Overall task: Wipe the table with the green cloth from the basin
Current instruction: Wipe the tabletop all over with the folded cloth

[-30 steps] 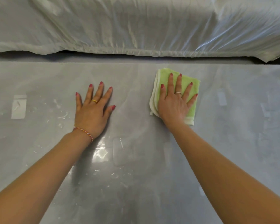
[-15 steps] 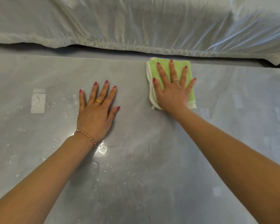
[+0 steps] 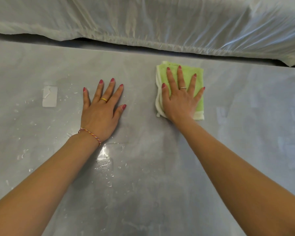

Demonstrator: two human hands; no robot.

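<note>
A folded green cloth [image 3: 198, 77] with white edges lies flat on the grey table [image 3: 245, 116], near its far edge. My right hand [image 3: 179, 101] presses down on the cloth, palm flat and fingers spread, covering most of it. My left hand [image 3: 100, 113] rests flat on the bare table to the left of the cloth, fingers spread, holding nothing. The basin is not in view.
A large bundle wrapped in clear plastic sheet [image 3: 160, 23] runs along the far edge of the table. White tape patches [image 3: 49, 97] and small water drops and flecks [image 3: 106, 164] mark the left and middle of the tabletop.
My right hand pushed the cloth away toward the far edge, then drew it slightly back toward me. My left hand stayed planted on the table.
</note>
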